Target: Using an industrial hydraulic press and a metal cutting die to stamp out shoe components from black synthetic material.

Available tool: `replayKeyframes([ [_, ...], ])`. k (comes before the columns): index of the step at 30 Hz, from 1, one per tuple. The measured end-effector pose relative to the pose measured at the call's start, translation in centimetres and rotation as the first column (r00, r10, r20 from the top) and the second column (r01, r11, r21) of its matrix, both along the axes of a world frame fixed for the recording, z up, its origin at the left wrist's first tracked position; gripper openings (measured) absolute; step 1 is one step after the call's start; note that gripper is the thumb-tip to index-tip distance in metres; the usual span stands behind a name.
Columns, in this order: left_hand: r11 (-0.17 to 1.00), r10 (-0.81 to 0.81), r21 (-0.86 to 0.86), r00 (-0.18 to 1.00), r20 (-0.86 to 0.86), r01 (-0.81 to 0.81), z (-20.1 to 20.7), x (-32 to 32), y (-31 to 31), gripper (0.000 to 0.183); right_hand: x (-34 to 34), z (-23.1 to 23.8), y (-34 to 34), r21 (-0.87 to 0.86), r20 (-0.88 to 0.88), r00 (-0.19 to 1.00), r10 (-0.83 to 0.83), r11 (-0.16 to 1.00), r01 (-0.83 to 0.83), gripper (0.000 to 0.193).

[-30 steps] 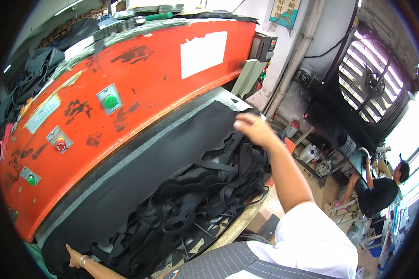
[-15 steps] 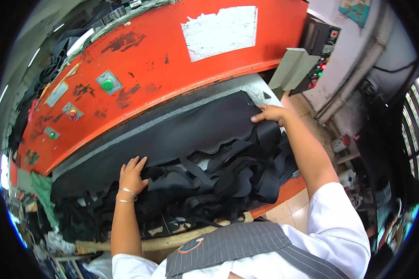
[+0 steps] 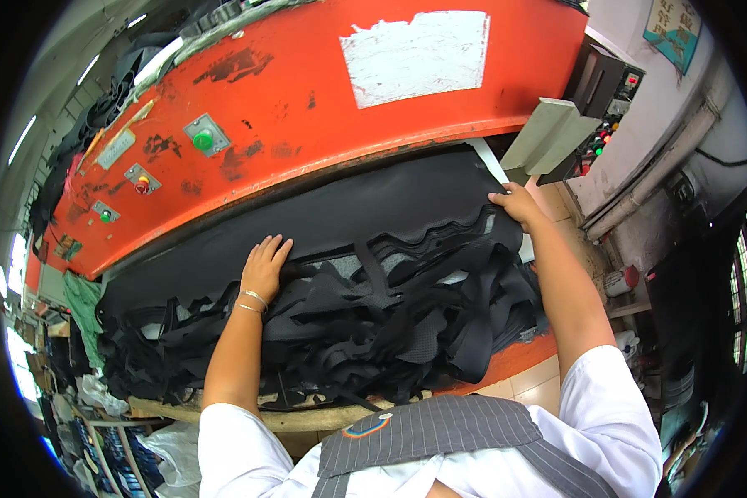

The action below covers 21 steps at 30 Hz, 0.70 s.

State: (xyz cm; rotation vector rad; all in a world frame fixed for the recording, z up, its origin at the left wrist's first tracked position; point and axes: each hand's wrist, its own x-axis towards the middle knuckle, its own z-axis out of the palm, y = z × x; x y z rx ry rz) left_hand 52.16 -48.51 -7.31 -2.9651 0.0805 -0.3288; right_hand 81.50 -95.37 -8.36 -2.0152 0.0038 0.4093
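Note:
A wide black sheet of leather-like material lies stretched out on top of layered black material. Its far side reaches up against the lower edge of the orange machine. My left hand rests flat near the sheet's front edge, fingers stretched out. At the right end, my right hand holds the sheet's edge, its fingertips on top; the underside of the grip is hidden. Tangled black offcuts with ragged cut edges heap up between my arms and spill toward me.
Green button and red button sit on the machine's front. A control box with lit buttons and a grey metal guard stand at the right. Pale padded edge runs along the front. Green cloth hangs at the left.
The black sheet has slid away from me toward the machine, covering the grey strip seen behind it before. Both hands have moved forward and to the right with it.

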Motion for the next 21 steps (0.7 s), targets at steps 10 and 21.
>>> replayKeyframes([
  [10,0.997,-0.007,-0.076,0.996,-0.089,0.0,0.1,4.2,-1.9,0.064,0.8,3.6,1.0,-0.379,0.063,0.996,0.069,0.925,-0.04,0.071],
  [21,0.984,-0.156,0.116,0.972,0.175,0.137,1.0,5.7,-2.6,0.056,-8.8,6.5,13.9,-0.778,0.454,0.085,0.887,0.441,-0.448,0.07],
])
